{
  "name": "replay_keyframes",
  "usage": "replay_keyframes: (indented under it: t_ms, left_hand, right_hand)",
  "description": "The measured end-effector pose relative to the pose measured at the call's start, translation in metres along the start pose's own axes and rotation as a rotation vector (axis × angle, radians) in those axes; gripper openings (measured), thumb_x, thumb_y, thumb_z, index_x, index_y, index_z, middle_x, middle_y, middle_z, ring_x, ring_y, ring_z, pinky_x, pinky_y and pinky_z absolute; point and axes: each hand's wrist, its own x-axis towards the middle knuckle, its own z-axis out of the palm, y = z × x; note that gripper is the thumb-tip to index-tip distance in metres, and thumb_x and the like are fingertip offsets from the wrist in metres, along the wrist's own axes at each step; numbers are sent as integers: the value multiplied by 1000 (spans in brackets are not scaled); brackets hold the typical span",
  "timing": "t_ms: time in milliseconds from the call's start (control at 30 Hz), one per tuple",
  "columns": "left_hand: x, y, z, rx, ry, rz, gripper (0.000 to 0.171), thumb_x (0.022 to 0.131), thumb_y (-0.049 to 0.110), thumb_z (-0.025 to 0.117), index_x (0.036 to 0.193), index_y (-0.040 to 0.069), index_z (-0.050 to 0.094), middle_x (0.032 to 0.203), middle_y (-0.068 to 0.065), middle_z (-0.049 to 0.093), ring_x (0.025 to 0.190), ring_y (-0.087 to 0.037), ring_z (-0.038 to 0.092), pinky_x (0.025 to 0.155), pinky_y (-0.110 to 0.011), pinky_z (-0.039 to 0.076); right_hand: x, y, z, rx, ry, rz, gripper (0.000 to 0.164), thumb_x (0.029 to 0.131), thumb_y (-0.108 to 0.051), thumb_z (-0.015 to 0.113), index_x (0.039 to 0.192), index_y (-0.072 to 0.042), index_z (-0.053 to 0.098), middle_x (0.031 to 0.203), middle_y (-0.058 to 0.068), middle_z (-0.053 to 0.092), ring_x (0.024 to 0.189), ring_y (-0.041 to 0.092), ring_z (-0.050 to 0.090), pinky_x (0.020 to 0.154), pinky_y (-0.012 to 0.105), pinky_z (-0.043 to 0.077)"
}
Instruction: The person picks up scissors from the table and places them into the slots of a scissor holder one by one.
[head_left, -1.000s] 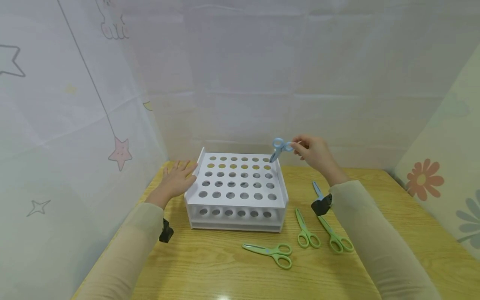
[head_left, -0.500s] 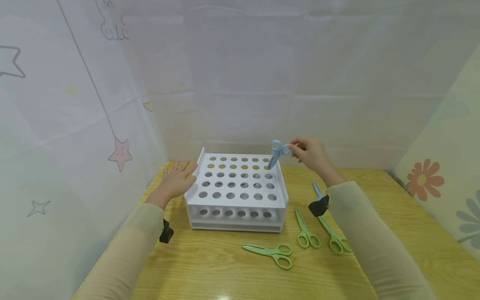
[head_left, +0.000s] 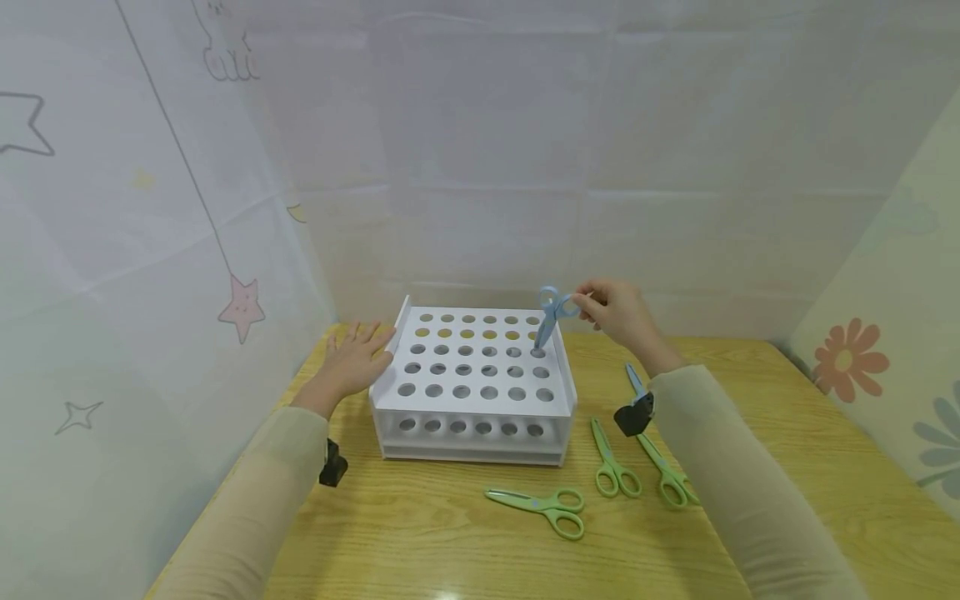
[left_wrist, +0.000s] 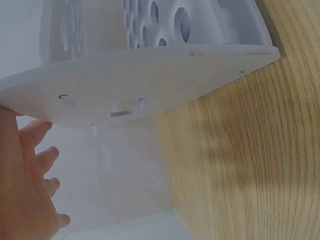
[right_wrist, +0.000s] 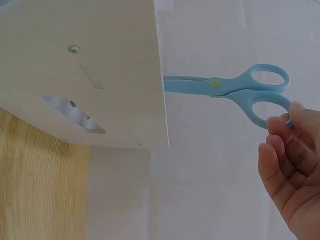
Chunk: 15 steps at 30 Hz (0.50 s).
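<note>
Pinched by one finger loop in my right hand (head_left: 617, 315), a pair of light blue scissors (right_wrist: 215, 86) points its blades down over the right side of a white rack (head_left: 474, 402) full of round holes. In the head view the blade tip overlaps a hole in the right column; I cannot tell whether it has entered. My left hand (head_left: 351, 364) lies against the rack's left side panel (left_wrist: 150, 75), fingers spread and fairly straight. In the right wrist view the rack's side panel (right_wrist: 120, 55) hides the blade tips.
On the wooden table (head_left: 390, 533), green scissors (head_left: 543, 506) lie in front of the rack. More green scissors (head_left: 613, 467) and another green pair (head_left: 666, 475) lie to the right. Behind them are blue scissors (head_left: 634, 381), partly hidden by the right wrist camera. A cloth backdrop (head_left: 480, 167) hangs behind.
My right hand has moved slightly left and downward with the blue scissors, and their blades have turned more upright over the rack. My left hand has stayed in place.
</note>
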Motion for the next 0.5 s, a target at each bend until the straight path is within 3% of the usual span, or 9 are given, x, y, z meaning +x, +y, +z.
replay_keyframes:
  t_ms: [500]
  left_hand:
    - [0,0,1,-2,8,-5,53,96,33,29,146,14,28,151,-15,14,135,-40,-3,99,-64,-8]
  right_hand:
    - [2,9,9,7,-35,39,23,94,-20,53,98,0,64,71,12,61,63,30,57,53,28,49]
